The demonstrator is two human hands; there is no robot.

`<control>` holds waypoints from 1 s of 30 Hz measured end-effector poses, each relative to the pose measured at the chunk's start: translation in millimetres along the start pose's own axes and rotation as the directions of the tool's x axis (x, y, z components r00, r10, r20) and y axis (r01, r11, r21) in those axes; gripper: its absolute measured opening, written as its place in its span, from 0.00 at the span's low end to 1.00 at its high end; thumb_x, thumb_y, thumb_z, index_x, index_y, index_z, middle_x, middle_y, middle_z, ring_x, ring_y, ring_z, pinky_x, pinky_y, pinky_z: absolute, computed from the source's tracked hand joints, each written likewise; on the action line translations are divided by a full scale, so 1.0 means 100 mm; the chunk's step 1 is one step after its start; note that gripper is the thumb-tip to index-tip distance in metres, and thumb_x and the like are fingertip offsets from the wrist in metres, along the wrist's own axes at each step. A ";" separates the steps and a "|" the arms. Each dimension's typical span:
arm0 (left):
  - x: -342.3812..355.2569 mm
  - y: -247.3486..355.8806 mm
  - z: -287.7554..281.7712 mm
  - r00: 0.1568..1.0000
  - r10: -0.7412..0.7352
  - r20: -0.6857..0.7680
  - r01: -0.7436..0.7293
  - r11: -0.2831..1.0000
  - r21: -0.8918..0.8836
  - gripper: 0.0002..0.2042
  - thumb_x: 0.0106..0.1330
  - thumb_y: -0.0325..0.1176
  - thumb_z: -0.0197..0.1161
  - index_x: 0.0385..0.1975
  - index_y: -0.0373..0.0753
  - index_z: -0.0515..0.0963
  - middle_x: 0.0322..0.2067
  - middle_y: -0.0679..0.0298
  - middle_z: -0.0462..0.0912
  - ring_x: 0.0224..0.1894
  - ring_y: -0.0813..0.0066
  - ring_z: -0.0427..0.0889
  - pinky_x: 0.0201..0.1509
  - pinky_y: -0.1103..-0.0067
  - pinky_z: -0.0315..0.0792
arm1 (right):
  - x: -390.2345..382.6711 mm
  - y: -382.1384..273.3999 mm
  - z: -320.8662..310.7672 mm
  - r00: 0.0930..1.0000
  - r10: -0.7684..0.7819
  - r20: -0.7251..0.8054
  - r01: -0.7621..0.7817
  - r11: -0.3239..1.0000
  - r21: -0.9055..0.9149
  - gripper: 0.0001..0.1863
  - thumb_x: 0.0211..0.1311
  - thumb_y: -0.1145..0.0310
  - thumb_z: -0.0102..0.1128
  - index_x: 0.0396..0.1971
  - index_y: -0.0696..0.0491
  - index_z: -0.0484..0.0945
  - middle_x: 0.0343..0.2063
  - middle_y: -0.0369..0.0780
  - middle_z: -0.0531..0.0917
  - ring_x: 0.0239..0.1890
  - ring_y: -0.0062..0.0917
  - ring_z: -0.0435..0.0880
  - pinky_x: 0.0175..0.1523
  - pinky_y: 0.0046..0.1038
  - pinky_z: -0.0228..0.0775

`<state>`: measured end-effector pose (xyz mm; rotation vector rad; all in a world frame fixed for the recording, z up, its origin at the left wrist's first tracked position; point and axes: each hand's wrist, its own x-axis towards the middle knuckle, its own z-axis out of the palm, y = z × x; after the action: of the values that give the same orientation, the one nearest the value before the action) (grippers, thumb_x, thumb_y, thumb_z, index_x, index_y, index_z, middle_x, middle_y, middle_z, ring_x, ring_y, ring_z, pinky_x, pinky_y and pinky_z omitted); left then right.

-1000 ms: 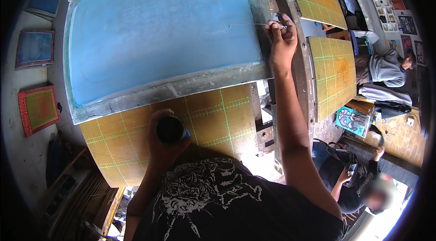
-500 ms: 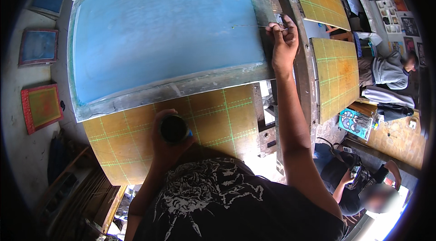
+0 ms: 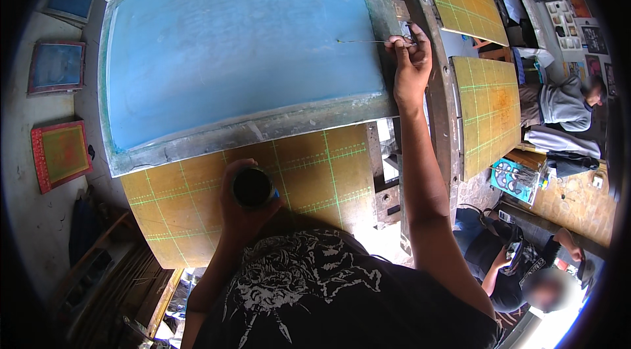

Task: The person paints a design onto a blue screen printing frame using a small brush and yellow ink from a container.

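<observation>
My left hand (image 3: 230,211) is wrapped round a dark round container (image 3: 252,188), its open top facing up and its inside too dark to read. A blue mesh screen (image 3: 243,53) in a worn grey frame (image 3: 217,145) lies ahead of me. At the frame's right edge, my right hand (image 3: 414,63) pinches a thin wire-like stick (image 3: 361,41) between thumb and fingers. The stick points left across the blue mesh, with a small yellowish-green tip. Whether that tip touches the mesh, I cannot tell.
Under the screen's near edge sits a yellow-brown board (image 3: 315,171) with green grid lines. A metal rail (image 3: 442,99) runs along the right, with more gridded boards (image 3: 488,112) beyond. Small framed screens (image 3: 62,152) stand at left. Two people (image 3: 503,257) are at the right.
My hands and the container stay almost in place; the stick has shifted very slightly. At lower right, the nearer person's raised arm has moved, and a dark object now shows by that hand.
</observation>
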<state>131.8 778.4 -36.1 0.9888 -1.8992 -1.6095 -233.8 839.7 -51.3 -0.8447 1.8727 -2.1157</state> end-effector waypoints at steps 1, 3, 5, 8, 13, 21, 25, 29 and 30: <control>0.00 0.00 0.00 1.000 -0.004 -0.001 0.004 1.000 -0.001 0.33 0.37 0.29 0.76 0.48 0.40 0.68 0.43 0.62 0.72 0.45 0.71 0.74 0.49 0.75 0.70 | 0.00 0.00 0.00 1.000 -0.009 0.003 0.009 1.000 -0.004 0.22 0.64 0.77 0.51 0.56 0.62 0.59 0.33 0.40 0.80 0.35 0.19 0.79 0.45 0.22 0.71; 0.00 0.00 0.00 1.000 0.002 -0.005 -0.002 1.000 -0.001 0.33 0.37 0.29 0.76 0.48 0.40 0.68 0.43 0.62 0.72 0.45 0.71 0.74 0.49 0.75 0.70 | -0.01 -0.01 0.01 1.000 -0.024 0.016 0.024 1.000 -0.004 0.22 0.64 0.77 0.51 0.56 0.62 0.59 0.33 0.40 0.80 0.35 0.20 0.79 0.45 0.22 0.71; 0.00 -0.01 0.00 1.000 0.009 -0.007 -0.009 1.000 -0.001 0.33 0.37 0.29 0.76 0.48 0.40 0.68 0.43 0.62 0.72 0.45 0.71 0.74 0.49 0.75 0.70 | -0.02 -0.03 0.03 0.999 -0.037 0.035 0.037 0.999 0.004 0.22 0.64 0.78 0.51 0.56 0.62 0.59 0.33 0.40 0.80 0.36 0.20 0.79 0.46 0.23 0.71; 0.00 -0.02 0.00 1.000 0.007 -0.009 -0.007 1.000 -0.014 0.33 0.37 0.29 0.75 0.48 0.40 0.68 0.43 0.62 0.72 0.44 0.72 0.74 0.49 0.75 0.70 | -0.03 -0.04 0.06 0.998 -0.040 0.047 0.040 0.999 0.003 0.22 0.64 0.79 0.50 0.57 0.62 0.58 0.33 0.40 0.80 0.36 0.20 0.78 0.46 0.23 0.71; 0.00 -0.02 0.00 1.000 -0.006 -0.010 0.006 1.000 -0.029 0.33 0.38 0.28 0.75 0.48 0.40 0.68 0.43 0.63 0.72 0.44 0.73 0.74 0.48 0.76 0.70 | -0.03 0.00 0.05 0.998 -0.030 0.049 0.030 0.999 0.012 0.22 0.64 0.79 0.50 0.57 0.62 0.58 0.33 0.40 0.80 0.36 0.19 0.78 0.47 0.23 0.71; -0.01 -0.03 0.00 1.000 -0.012 -0.005 0.012 1.000 0.001 0.33 0.38 0.28 0.75 0.49 0.41 0.67 0.43 0.63 0.72 0.43 0.73 0.74 0.48 0.76 0.70 | -0.03 0.00 0.05 0.999 -0.022 0.045 0.022 1.000 -0.001 0.22 0.64 0.78 0.51 0.57 0.62 0.58 0.33 0.40 0.80 0.36 0.20 0.79 0.46 0.23 0.71; -0.01 -0.03 0.00 1.000 -0.006 -0.002 0.006 1.000 -0.011 0.34 0.38 0.28 0.75 0.49 0.41 0.67 0.43 0.63 0.72 0.43 0.74 0.74 0.48 0.76 0.70 | -0.02 0.01 0.04 0.998 -0.025 0.049 0.025 1.000 0.009 0.22 0.64 0.78 0.51 0.57 0.62 0.59 0.33 0.41 0.80 0.36 0.20 0.79 0.46 0.23 0.72; -0.01 -0.04 0.01 1.000 -0.022 -0.003 0.022 0.999 -0.037 0.34 0.38 0.29 0.75 0.49 0.40 0.67 0.44 0.63 0.72 0.44 0.73 0.74 0.48 0.76 0.70 | -0.02 0.01 0.05 0.999 -0.017 0.051 0.015 0.999 0.034 0.22 0.64 0.79 0.51 0.56 0.62 0.59 0.34 0.41 0.80 0.36 0.20 0.79 0.47 0.24 0.72; -0.01 -0.04 0.00 1.000 -0.025 -0.001 0.025 0.999 -0.040 0.34 0.38 0.29 0.75 0.49 0.40 0.67 0.44 0.63 0.72 0.44 0.73 0.74 0.48 0.76 0.70 | -0.01 0.01 0.05 0.999 -0.015 0.052 0.014 0.999 0.029 0.22 0.64 0.79 0.50 0.56 0.62 0.59 0.34 0.41 0.80 0.36 0.20 0.79 0.47 0.24 0.72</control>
<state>132.9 778.9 -39.7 1.0010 -1.8532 -1.6542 -230.0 835.9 -52.0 -0.9007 1.8113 -2.1029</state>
